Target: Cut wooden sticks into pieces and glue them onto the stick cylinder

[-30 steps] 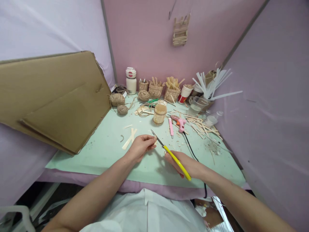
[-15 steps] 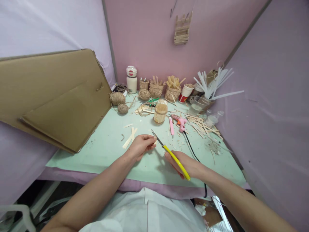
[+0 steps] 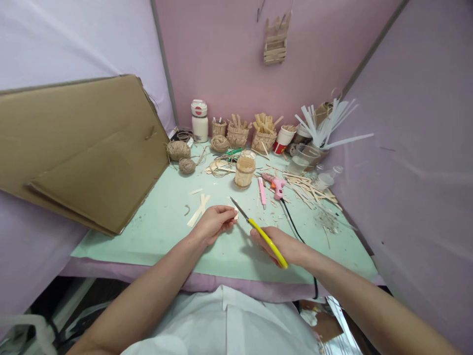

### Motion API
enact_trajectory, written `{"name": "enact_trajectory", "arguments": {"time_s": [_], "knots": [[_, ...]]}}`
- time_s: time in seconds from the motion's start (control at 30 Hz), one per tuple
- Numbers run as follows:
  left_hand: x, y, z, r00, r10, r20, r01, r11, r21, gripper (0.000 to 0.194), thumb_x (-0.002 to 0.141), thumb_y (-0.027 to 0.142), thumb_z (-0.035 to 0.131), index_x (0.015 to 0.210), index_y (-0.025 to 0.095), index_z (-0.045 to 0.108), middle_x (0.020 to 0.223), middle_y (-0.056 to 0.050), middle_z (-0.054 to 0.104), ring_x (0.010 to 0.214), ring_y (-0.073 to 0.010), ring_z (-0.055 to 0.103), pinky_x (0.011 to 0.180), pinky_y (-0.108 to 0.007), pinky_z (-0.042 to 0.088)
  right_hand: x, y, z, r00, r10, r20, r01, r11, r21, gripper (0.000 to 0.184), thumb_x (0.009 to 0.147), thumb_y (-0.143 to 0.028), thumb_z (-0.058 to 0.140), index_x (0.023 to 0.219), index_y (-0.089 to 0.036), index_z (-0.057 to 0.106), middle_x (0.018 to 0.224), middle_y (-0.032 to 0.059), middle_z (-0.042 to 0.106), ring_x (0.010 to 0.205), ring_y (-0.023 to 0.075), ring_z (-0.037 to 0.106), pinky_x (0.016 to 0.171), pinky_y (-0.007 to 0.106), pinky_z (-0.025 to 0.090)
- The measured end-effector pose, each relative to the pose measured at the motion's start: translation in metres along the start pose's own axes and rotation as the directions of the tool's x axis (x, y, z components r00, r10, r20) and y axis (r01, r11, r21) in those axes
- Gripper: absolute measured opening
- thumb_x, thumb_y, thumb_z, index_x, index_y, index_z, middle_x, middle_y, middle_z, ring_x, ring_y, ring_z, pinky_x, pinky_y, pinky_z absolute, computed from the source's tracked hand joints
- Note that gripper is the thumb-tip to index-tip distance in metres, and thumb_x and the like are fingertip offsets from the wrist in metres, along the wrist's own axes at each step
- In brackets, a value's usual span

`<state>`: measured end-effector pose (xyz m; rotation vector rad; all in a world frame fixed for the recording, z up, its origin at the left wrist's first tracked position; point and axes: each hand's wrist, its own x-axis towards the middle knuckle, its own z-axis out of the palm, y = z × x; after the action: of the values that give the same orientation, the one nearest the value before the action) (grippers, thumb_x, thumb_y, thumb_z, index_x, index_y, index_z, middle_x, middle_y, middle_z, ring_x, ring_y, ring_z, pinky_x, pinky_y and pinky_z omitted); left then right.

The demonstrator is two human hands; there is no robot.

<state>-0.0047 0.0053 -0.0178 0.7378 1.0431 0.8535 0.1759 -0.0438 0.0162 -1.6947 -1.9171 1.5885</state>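
Between the thumb and fingers of my left hand [image 3: 216, 224] is a small pale wood strip [image 3: 236, 213], mostly covered by the fingertips. My right hand [image 3: 275, 245] grips yellow-handled scissors [image 3: 263, 233], their blades pointing up and left just beside the strip. The blades look nearly closed. Beyond my hands stands a small round wooden cup [image 3: 244, 172] with bands at rim and base. Several flat wood strips [image 3: 200, 209] lie crossed left of my left hand.
A pink glue gun [image 3: 278, 187] with a black cord and a pink utility knife [image 3: 262, 192] lie to the right. Thin sticks [image 3: 310, 190] are heaped beyond them. Twine balls [image 3: 187, 165] and stick-filled baskets [image 3: 263, 142] stand at the back. Cardboard [image 3: 88, 153] leans at left.
The scissors and my right hand have shifted slightly up and left, and the blades appear a little farther closed. My left hand stays nearly in place, the strip showing more clearly.
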Motion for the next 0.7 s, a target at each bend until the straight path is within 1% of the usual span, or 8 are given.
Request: {"name": "enact_trajectory", "arguments": {"time_s": [0.07, 0.17, 0.33, 0.4, 0.47, 0.53, 0.6, 0.7], "knots": [[-0.002, -0.002, -0.001, 1.000, 0.001, 0.004, -0.001, 1.000, 0.009, 0.024, 0.060, 0.027, 0.075, 0.071, 0.010, 0.063, 0.061, -0.001, 0.058, 0.054, -0.0050, 0.053, 0.053, -0.015, 0.043, -0.002, 0.000, -0.002, 1.000, 0.006, -0.004, -0.006, 1.000, 0.015, 0.046, 0.083, -0.058, 0.040, 0.058, -0.020, 0.034, 0.041, -0.0066, 0.035, 0.035, 0.0077, 0.037, 0.035, 0.019, 0.029], [-0.009, -0.005, -0.004, 1.000, 0.028, -0.006, -0.028, 0.999, 0.046, 0.027, 0.059, 0.031, 0.076, 0.072, 0.011, 0.063, 0.063, 0.000, 0.058, 0.055, -0.0059, 0.053, 0.053, -0.017, 0.042, -0.013, -0.001, -0.009, 1.000, 0.007, -0.018, -0.007, 0.999, 0.040, 0.044, 0.083, -0.057, 0.039, 0.059, -0.020, 0.035, 0.043, -0.0066, 0.036, 0.035, 0.0083, 0.039, 0.035, 0.020, 0.032], [-0.023, -0.005, -0.009, 0.996, 0.093, -0.012, -0.091, 0.991, 0.102, 0.026, 0.061, 0.031, 0.074, 0.077, 0.014, 0.064, 0.072, -0.001, 0.060, 0.062, -0.0081, 0.056, 0.061, -0.020, 0.043, -0.039, 0.008, -0.022, 0.991, -0.029, -0.134, 0.040, 0.996, 0.080, 0.044, 0.086, -0.055, 0.035, 0.059, -0.021, 0.034, 0.044, -0.0064, 0.037, 0.037, 0.0078, 0.038, 0.039, 0.021, 0.034], [-0.028, -0.005, -0.006, 0.992, 0.128, -0.013, -0.126, 0.985, 0.117, 0.023, 0.062, 0.030, 0.072, 0.078, 0.015, 0.064, 0.073, 0.000, 0.060, 0.064, -0.0084, 0.056, 0.065, -0.021, 0.043, -0.044, 0.015, -0.021, 0.987, -0.051, -0.152, 0.069, 0.991, 0.113, 0.043, 0.086, -0.056, 0.035, 0.062, -0.021, 0.035, 0.046, -0.0068, 0.037, 0.037, 0.0074, 0.037, 0.039, 0.021, 0.034], [-0.031, -0.007, 0.000, 0.986, 0.169, 0.005, -0.168, 0.976, 0.142, 0.020, 0.064, 0.028, 0.070, 0.079, 0.015, 0.063, 0.071, 0.001, 0.060, 0.066, -0.0082, 0.055, 0.065, -0.020, 0.043, -0.043, 0.022, -0.014, 0.981, -0.048, -0.187, 0.079, 0.983, 0.166, 0.039, 0.084, -0.056, 0.039, 0.067, -0.021, 0.036, 0.050, -0.0076, 0.038, 0.038, 0.0071, 0.035, 0.038, 0.021, 0.033], [-0.035, -0.013, 0.010, 0.981, 0.188, 0.039, -0.192, 0.966, 0.176, 0.018, 0.066, 0.026, 0.068, 0.080, 0.016, 0.063, 0.069, 0.001, 0.059, 0.064, -0.0081, 0.054, 0.064, -0.020, 0.042, -0.037, 0.028, -0.005, 0.963, -0.032, -0.267, 0.092, 0.971, 0.218, 0.035, 0.081, -0.054, 0.046, 0.072, -0.022, 0.037, 0.054, -0.0084, 0.037, 0.039, 0.0069, 0.034, 0.037, 0.021, 0.032], [-0.037, -0.021, 0.020, 0.977, 0.191, 0.092, -0.206, 0.958, 0.198, 0.018, 0.067, 0.025, 0.067, 0.080, 0.016, 0.061, 0.070, 0.001, 0.059, 0.065, -0.0086, 0.055, 0.064, -0.021, 0.043, -0.028, 0.031, 0.005, 0.929, -0.047, -0.366, 0.144, 0.960, 0.241, 0.033, 0.077, -0.050, 0.054, 0.075, -0.022, 0.037, 0.057, -0.0080, 0.039, 0.040, 0.0068, 0.035, 0.038, 0.021, 0.033], [-0.040, -0.033, 0.032, 0.955, 0.238, 0.176, -0.272, 0.941, 0.201, 0.020, 0.068, 0.025, 0.067, 0.083, 0.016, 0.058, 0.073, 0.000, 0.059, 0.069, -0.0102, 0.056, 0.068, -0.023, 0.044, -0.016, 0.029, 0.016, 0.872, -0.118, -0.475, 0.267, 0.928, 0.260, 0.036, 0.071, -0.044, 0.063, 0.075, -0.022, 0.035, 0.070, -0.0023, 0.053, 0.047, 0.0080, 0.040, 0.043, 0.022, 0.035]]}}
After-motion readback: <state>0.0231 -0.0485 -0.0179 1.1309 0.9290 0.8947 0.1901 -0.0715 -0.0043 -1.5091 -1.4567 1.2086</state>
